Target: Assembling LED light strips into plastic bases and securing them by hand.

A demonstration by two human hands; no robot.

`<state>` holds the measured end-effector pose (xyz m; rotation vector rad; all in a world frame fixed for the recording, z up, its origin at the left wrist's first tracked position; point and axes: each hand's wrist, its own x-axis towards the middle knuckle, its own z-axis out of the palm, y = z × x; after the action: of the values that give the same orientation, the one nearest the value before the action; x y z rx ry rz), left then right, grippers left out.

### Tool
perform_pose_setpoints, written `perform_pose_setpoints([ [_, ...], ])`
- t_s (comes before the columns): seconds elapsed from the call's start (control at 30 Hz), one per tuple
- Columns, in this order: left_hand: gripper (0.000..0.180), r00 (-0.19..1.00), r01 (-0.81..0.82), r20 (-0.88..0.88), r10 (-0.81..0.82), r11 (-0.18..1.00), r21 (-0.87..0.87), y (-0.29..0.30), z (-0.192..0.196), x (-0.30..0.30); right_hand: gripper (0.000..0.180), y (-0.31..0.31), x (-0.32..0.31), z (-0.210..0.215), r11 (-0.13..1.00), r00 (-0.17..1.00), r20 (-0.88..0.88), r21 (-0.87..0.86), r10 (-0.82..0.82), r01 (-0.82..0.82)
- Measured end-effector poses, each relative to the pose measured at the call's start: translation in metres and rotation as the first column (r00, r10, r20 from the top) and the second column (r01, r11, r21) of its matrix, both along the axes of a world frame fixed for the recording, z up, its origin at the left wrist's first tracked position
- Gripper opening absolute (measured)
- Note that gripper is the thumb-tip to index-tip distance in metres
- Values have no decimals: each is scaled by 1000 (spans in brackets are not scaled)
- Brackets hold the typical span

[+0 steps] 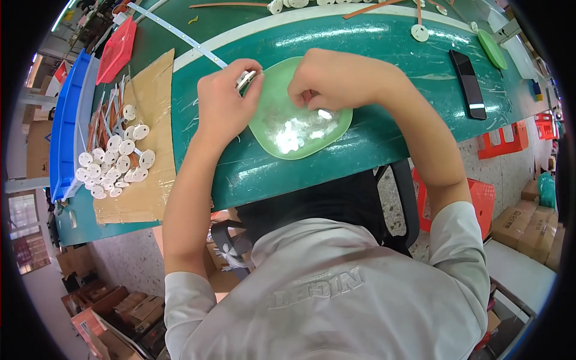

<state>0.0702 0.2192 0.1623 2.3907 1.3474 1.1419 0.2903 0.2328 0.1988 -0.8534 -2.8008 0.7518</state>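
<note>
Head view: I am looking down at a green bench (384,42) with both my forearms reaching in over its near edge.
Tray: a pale green tray (273,141) is sitting at the near edge of the bench, in the middle, between my two hands.
Parts: small clear pieces (294,133) are lying in a loose heap in the tray, glinting under the light.
Handling: I am judging them light, hard and slick, easy to scatter; they look best pinched one at a time by the edges, with fingertips only.
Left hand: my left hand (223,105) is hovering over the tray's left rim, fingers curled together and pinching a small metal part (246,79) at the tips.
Strip: a thin white strip (180,35) is running from that metal part away toward the far left corner of the bench.
Right hand: my right hand (336,78) is arching over the far side of the tray, fingertips bunched downward among the pieces; I cannot tell whether they are closing on one.
Discs: white discs (114,159) with wires are piling up on cardboard (153,90) at the left end of the bench.
Phone: a dark phone (468,84) is lying well apart, toward the right end.
</note>
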Motion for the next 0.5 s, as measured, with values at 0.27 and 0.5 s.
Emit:
perform_pose_setpoints([
  [0.27,13,1000,9,14,-9,999,50,-2,2,0,11,6,1,3,998,977,-210,45,45,-37],
  [0.5,9,981,20,190,-33,997,69,-4,9,3,10,6,3,3,999,941,-336,9,-34,40],
])
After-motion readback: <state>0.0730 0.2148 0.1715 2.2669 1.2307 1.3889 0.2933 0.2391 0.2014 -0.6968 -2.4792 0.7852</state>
